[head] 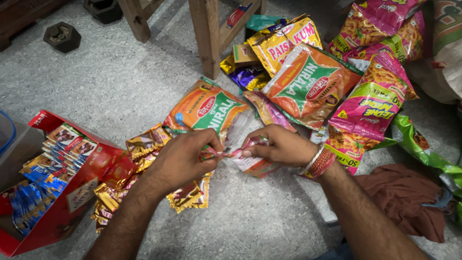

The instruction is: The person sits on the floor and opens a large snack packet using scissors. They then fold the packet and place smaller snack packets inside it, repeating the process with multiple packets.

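Two bare hands meet at the middle of a speckled grey floor (269,212), seen from above. The left hand (185,156) and the right hand (279,144) each pinch one end of a thin pink and white strip (228,153), which is stretched between their fingertips. Both hands are closed tight on it, fingers curled in. The strip sits low over the floor, just above a clear packet (250,166) that lies under the right hand. The right wrist wears red and silver bangles (318,162).

Just behind the hands lies an orange and green snack bag (207,108), with a second, larger one (308,84) beyond it to the right. A yellow bag (284,43) lies behind that one, touching it. Further right, pink and green snack bags (373,103) overlap in a loose heap. Shiny gold sachets (144,142) lie in a strip under and to the left of the left forearm.

At the left edge stands an open red carton (91,180), tilted, filled with rows of small blue and red sachets (43,173). A brown cloth (409,197) lies crumpled at the lower right, beside the right forearm. Wooden legs (204,33) of some furniture stand at the top centre, and a dark hexagonal weight (61,36) rests at the top left.
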